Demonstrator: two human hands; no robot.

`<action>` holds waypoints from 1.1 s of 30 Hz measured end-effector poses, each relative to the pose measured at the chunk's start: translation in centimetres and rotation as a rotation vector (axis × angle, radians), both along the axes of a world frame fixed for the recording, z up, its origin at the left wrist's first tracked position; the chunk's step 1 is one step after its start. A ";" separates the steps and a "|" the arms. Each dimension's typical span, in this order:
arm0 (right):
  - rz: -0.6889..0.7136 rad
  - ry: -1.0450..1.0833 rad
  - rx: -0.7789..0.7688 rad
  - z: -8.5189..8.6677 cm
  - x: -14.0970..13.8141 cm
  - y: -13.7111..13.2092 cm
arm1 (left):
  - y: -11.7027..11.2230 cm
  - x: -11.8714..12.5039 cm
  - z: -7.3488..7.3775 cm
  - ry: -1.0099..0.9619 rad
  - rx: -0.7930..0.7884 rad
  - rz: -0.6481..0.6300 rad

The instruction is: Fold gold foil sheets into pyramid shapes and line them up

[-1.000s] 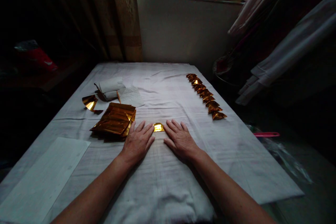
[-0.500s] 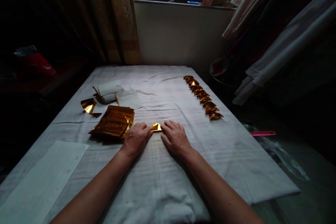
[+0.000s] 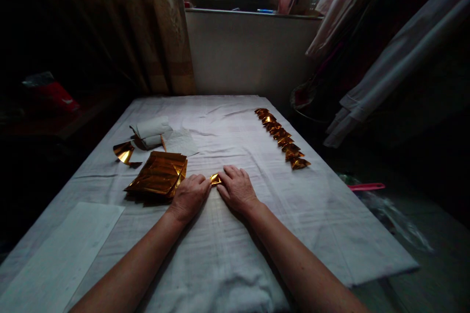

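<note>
A small folded piece of gold foil paper [image 3: 215, 179] lies on the white cloth [image 3: 235, 234] between my two hands. My left hand [image 3: 189, 195] has its fingers curled and pinches the foil's left side. My right hand [image 3: 237, 188] presses on the foil's right side with bent fingers. A stack of flat gold foil sheets [image 3: 158, 172] sits just left of my left hand. A row of several folded gold pieces [image 3: 282, 138] runs along the right part of the cloth.
A loose curled gold sheet [image 3: 124, 151] and folded white paper [image 3: 152, 129] lie at the left back. A white sheet [image 3: 58, 259] covers the near left corner. A pink-handled tool [image 3: 366, 186] rests off the right edge. Curtains and a window ledge stand behind.
My hands have drawn closer together and their fingers have curled. The gold piece between them has gone from a wider strip to a smaller folded shape.
</note>
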State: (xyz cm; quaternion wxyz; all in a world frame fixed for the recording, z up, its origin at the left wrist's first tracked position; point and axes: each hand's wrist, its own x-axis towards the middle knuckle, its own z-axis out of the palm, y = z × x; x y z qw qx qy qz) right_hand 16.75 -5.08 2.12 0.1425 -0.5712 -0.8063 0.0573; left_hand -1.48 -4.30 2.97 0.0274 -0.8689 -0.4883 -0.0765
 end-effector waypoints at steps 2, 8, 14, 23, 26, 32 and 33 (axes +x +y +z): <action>-0.004 0.008 0.010 -0.2 0.0 0.0 | 0.0 0.1 0.2 0.002 -0.006 0.010; -0.020 0.054 0.053 -0.3 0.0 0.2 | -0.3 0.6 0.8 0.030 -0.043 0.086; -0.084 0.064 0.032 0.7 0.0 0.5 | -0.1 0.9 1.3 0.004 -0.061 0.180; -0.260 0.141 -0.131 2.1 0.7 3.0 | 1.8 1.4 2.3 -0.129 -0.061 0.314; -0.259 0.261 -0.106 1.9 0.9 4.1 | 2.6 1.6 2.4 -0.194 -0.083 0.387; -0.276 0.442 -0.043 0.2 1.3 5.7 | 4.3 2.2 1.9 -0.221 -0.137 0.456; -0.278 0.446 -0.040 -0.1 1.4 5.8 | 4.5 2.4 1.7 -0.224 -0.139 0.454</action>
